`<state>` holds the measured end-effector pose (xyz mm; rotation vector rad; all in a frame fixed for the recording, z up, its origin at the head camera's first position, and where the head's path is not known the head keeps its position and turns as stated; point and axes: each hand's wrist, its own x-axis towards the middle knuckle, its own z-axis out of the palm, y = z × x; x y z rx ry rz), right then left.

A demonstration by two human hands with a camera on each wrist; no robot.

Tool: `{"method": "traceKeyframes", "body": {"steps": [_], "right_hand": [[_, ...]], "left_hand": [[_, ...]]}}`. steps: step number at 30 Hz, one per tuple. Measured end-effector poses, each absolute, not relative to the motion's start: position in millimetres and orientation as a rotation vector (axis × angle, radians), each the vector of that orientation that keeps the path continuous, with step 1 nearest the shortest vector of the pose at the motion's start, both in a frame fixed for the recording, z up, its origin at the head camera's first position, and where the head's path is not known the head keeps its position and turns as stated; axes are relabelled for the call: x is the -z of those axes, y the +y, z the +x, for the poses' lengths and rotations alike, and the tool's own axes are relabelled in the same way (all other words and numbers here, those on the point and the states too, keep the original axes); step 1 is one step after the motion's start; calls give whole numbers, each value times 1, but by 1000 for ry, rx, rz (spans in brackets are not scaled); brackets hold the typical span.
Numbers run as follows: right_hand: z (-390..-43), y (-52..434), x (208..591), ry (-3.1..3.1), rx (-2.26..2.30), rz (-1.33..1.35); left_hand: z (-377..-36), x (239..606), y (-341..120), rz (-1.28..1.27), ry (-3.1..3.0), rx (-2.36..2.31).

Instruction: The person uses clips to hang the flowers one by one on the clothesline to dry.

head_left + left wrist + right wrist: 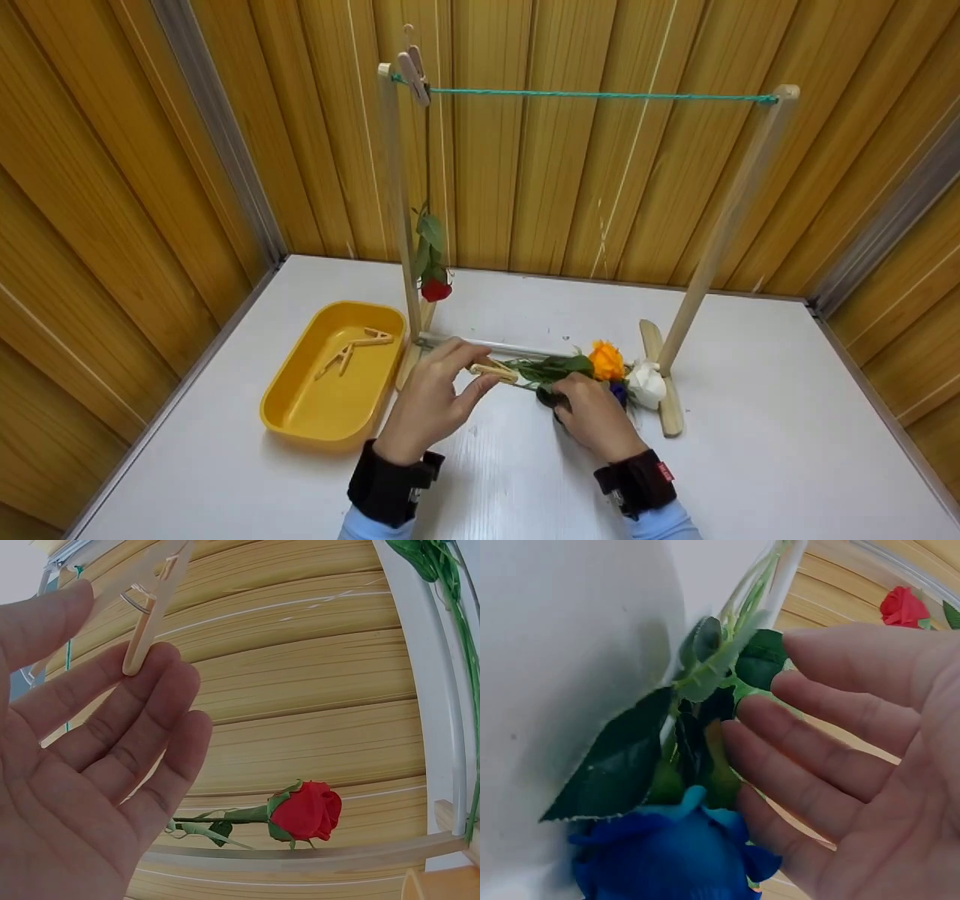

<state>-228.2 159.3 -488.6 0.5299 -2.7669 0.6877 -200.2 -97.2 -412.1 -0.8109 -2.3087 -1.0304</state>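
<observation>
- White, smooth tabletop (pixel 750 465) fills a booth walled on three sides by vertical honey-coloured wood panelling (pixel 525 172), with grey metal strips running up the corners.
- A light wooden drying frame (pixel 731 217) of two posts stands near the back wall, a green cord (pixel 600 94) stretched between its tops.
- A wooden peg on the cord (pixel 414 75) at the left post holds a red artificial rose (pixel 436 289), which hangs head-down.
- A yellow oval plastic tray (pixel 304 420) sits left of the frame, with spare wooden pegs (pixel 352 349) lying in it.
- The left hand (pixel 435 401) pinches a pale wooden clothes peg (pixel 493 372) between thumb and fingertips; the other fingers lie nearly straight. The peg sits at the stem ends of the bunch.
- The right hand (pixel 596 416) rests with loosely extended fingers on a bunch of artificial flowers (pixel 577 371) lying on the tabletop between the posts: an orange bloom (pixel 606 361), a white bloom (pixel 646 384) and a blue bloom (pixel 667 855), with dark green leaves.
- Both wrists wear black straps (pixel 390 484).
</observation>
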Motion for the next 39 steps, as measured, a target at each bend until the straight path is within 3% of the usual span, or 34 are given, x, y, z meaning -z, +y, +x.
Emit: {"method": "traceKeyframes", "body": {"steps": [24, 39], "right_hand": [[-230, 158, 506, -2798, -545, 644], [-221, 156, 485, -2881, -567, 647]], "left_hand": [[-202, 414, -96, -834, -2300, 1025], [-202, 414, -96, -841, -2299, 1017]]}}
